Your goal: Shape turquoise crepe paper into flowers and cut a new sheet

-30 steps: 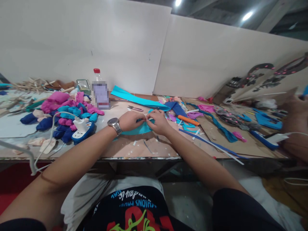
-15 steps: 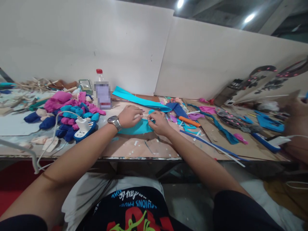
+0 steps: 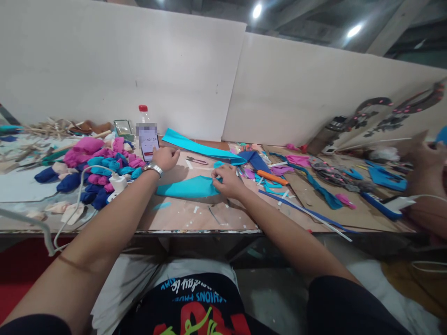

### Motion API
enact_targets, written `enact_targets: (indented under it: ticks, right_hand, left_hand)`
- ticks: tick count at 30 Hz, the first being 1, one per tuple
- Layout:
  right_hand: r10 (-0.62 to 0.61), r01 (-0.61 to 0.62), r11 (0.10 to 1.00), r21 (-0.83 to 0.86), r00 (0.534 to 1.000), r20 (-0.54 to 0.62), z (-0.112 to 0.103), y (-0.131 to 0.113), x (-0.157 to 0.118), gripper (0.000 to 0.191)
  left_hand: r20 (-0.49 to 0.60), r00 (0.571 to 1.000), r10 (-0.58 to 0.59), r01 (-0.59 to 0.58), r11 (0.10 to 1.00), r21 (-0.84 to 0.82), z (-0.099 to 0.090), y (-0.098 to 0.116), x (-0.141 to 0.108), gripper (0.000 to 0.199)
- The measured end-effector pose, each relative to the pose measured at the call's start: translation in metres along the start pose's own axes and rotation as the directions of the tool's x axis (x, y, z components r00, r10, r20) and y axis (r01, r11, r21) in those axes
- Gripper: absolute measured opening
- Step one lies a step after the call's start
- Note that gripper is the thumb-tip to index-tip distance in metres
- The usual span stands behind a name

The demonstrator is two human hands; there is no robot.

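Note:
A turquoise fabric piece (image 3: 186, 187) lies on the work table, its right end gathered and pinched by my right hand (image 3: 228, 180). My left hand (image 3: 165, 159), with a metal watch at the wrist, is off the fabric and beside a phone (image 3: 149, 144). One fingertip is at the lower part of the phone's lit screen; I cannot tell whether it touches. The thumb is apart from that finger, and no object shows in this hand. The phone stands against a red-capped bottle (image 3: 143, 111). Thread snips (image 3: 197, 161) lie between my hands.
A long turquoise strip (image 3: 206, 148) stretches behind my hands. Left stands a heap of pink and blue fabric bundles (image 3: 94, 158) with a corded white plug (image 3: 118, 181). An orange-handled tool (image 3: 272, 177) and scraps lie right. Another person's arm (image 3: 429, 172) is at the far right.
My left hand has left the turquoise fabric and moved left to the phone, uncovering the snips. The right hand keeps its pinch on the fabric's end.

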State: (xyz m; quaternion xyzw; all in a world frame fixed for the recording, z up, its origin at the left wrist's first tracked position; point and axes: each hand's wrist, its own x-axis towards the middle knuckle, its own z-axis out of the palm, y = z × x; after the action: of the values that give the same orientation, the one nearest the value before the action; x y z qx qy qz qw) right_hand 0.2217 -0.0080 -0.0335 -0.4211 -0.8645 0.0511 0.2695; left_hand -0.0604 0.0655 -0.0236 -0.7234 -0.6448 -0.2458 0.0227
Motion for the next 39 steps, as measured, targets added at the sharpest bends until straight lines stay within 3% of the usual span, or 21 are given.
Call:
enact_targets:
  ticks: [9,15,19,21,23,27,39]
  right_hand:
    - [0.002,-0.002,1.000,0.004,1.000,0.020,-0.001,-0.001,-0.001,0.004]
    - [-0.001,0.001,1.000,-0.002,1.000,0.018,0.000,-0.001,-0.001,0.004]
    - [-0.013,0.013,1.000,-0.009,1.000,0.023,-0.002,-0.002,-0.001,0.006]
    - [-0.019,0.019,1.000,-0.015,1.000,0.024,-0.003,-0.004,-0.001,0.007]
    - [-0.025,0.026,0.999,-0.020,0.999,0.023,-0.004,-0.005,-0.001,0.008]
    - [-0.032,0.032,0.999,-0.027,0.999,0.019,-0.005,-0.007,-0.002,0.008]
    - [-0.045,0.045,0.999,-0.004,0.998,0.038,-0.005,-0.005,-0.002,0.008]
  left_hand:
    - [0.032,0.998,0.051,-0.051,0.999,-0.020,0.001,0.002,-0.002,0.051]
    - [0.048,0.982,0.183,-0.175,0.974,-0.147,-0.005,0.022,-0.009,0.052]
    - [0.133,0.928,0.347,-0.291,0.901,-0.323,-0.008,0.045,-0.022,0.050]
    - [0.216,0.854,0.473,-0.300,0.787,-0.539,-0.008,0.055,-0.030,0.048]
    - [0.237,0.803,0.547,-0.337,0.745,-0.575,-0.008,0.062,-0.036,0.043]
    - [0.292,0.746,0.598,-0.351,0.727,-0.590,-0.006,0.071,-0.045,0.035]
    - [0.315,0.739,0.595,-0.377,0.754,-0.538,-0.006,0.072,-0.050,0.037]
